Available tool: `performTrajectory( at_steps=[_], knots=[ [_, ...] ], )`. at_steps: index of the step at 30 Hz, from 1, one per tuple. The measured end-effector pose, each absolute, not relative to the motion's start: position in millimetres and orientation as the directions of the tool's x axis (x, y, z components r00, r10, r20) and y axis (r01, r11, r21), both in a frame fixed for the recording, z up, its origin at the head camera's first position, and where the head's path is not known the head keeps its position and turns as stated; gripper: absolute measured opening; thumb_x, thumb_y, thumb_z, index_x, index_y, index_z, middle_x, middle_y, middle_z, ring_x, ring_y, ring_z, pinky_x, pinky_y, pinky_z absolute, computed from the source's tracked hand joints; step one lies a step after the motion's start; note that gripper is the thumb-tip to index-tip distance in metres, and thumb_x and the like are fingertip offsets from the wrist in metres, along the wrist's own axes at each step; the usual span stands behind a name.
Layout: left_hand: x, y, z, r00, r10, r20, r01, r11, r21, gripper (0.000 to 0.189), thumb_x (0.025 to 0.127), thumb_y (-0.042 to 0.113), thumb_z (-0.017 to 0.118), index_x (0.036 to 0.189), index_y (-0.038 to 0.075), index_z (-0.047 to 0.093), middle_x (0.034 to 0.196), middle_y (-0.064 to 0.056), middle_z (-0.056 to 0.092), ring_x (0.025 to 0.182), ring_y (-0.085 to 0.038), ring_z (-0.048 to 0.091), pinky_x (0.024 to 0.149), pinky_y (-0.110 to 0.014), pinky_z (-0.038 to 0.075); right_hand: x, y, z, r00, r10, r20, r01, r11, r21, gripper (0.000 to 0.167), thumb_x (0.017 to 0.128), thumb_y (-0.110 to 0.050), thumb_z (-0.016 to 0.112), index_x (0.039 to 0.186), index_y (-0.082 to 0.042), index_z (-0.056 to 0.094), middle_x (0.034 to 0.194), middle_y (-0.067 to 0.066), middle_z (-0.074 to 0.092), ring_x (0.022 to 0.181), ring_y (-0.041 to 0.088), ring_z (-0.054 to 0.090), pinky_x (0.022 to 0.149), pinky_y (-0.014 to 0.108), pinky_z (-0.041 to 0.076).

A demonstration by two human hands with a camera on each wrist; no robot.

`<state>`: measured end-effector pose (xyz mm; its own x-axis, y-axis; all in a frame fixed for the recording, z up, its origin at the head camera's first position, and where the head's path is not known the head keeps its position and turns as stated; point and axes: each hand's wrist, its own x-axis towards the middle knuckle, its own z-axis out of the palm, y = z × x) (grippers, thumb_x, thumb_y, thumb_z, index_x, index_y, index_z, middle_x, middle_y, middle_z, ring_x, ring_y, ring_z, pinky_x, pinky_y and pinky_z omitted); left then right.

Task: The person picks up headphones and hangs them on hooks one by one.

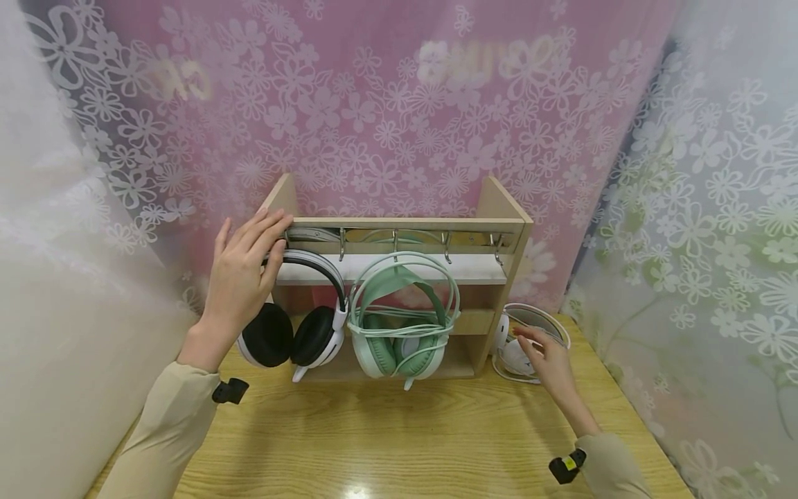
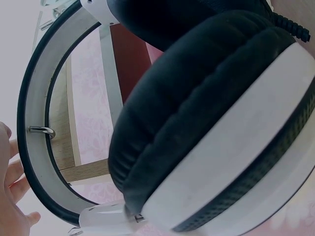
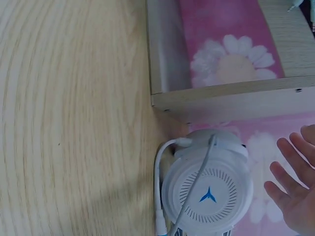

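My left hand [image 1: 240,277] is at the left end of a wooden rack [image 1: 408,223], fingers extended over its top edge. Beside its thumb, black-and-white headphones [image 1: 321,336] hang by their headband; the left wrist view shows a metal hook [image 2: 43,131] inside the band and a black ear cushion [image 2: 197,93] up close. My right hand [image 1: 548,364], fingers loosely spread, hovers by a white headset [image 1: 516,357] on the table, right of the rack. In the right wrist view, that headset's ear cup [image 3: 209,196] bears a blue mark and a cable, apart from the fingers.
A mint-green headset [image 1: 430,350], its cable wound around it, hangs on the middle of the rack. Bare hooks [image 1: 447,247] line the rail to its right. Wood-grain table [image 1: 399,436] lies in front; a pink floral curtain [image 1: 386,104] stands behind.
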<state>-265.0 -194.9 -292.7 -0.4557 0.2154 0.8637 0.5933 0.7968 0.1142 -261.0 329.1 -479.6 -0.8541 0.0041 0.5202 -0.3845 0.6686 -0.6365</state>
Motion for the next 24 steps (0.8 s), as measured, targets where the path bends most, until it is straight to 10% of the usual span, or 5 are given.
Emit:
performTrajectory(
  at_steps=[6, 24],
  knots=[
    [-265, -195, -292, -0.452, 0.216, 0.865, 0.595, 0.796, 0.112, 0.040, 0.103, 0.018, 0.057, 0.142, 0.011, 0.061, 0.146, -0.009, 0.057, 0.141, -0.029, 0.046, 0.122, -0.056, 0.011, -265, 327, -483, -0.835, -0.033, 0.549, -0.395, 0.731, -0.556, 0.026, 0.099, -0.007, 0.065, 0.123, 0.002, 0.069, 0.119, 0.022, 0.070, 0.114, 0.044, 0.062, 0.094, 0.059, 0.045],
    [-265, -195, -292, -0.447, 0.219, 0.867, 0.596, 0.796, 0.107, 0.041, 0.102, 0.017, 0.058, 0.142, 0.011, 0.061, 0.146, -0.009, 0.057, 0.141, -0.029, 0.046, 0.122, -0.056, 0.011, -285, 333, -496, -0.824, -0.209, 0.526, -0.436, 0.827, -0.354, 0.024, 0.091, 0.002, 0.071, 0.115, 0.008, 0.070, 0.109, 0.025, 0.068, 0.104, 0.047, 0.063, 0.090, 0.062, 0.048]
  ],
)
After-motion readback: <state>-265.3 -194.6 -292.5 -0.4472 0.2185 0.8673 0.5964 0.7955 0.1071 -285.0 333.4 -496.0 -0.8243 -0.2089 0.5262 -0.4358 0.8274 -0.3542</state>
